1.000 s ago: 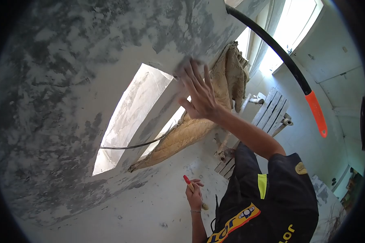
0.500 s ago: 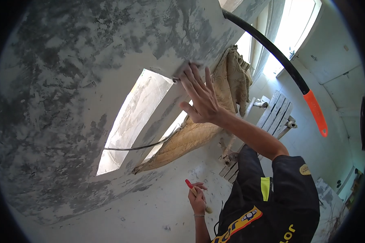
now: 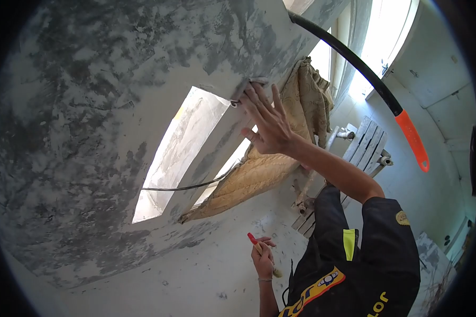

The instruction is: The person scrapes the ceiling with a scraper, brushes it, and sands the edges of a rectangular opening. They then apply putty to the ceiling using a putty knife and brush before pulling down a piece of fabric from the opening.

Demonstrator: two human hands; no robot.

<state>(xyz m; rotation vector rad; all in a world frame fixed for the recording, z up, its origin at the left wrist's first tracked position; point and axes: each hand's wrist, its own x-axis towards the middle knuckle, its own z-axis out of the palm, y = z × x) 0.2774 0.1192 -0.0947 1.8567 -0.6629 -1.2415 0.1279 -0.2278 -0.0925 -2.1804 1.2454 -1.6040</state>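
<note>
My right hand [image 3: 269, 127] lies against the patchy grey and white plastered wall [image 3: 90, 105], beside the corner of a cut-out opening [image 3: 188, 150]. Its fingers are stretched out flat and the thumb stands apart. Under the fingertips shows the pale edge of a thin piece [image 3: 257, 80]; I cannot make out what it is. Lower down, away from the wall, my left hand [image 3: 263, 257] is closed around a paintbrush [image 3: 257, 245] with a wooden handle and red tip. The brush's bristles point down past the palm.
A quilted beige cloth [image 3: 264, 171] hangs behind the opening, crossed by a dark cable [image 3: 188, 187]. A slatted wooden bench [image 3: 366, 140] stands on the pale floor [image 3: 211, 269] by my legs. A black curved rod [image 3: 349, 55] with an orange end [image 3: 412, 140] reaches across the upper right.
The whole view has shifted slightly to the right. Against the wall, my right hand's fingertips have moved a little, exposing the thin piece's pale edge. My left hand keeps hold of the paintbrush.
</note>
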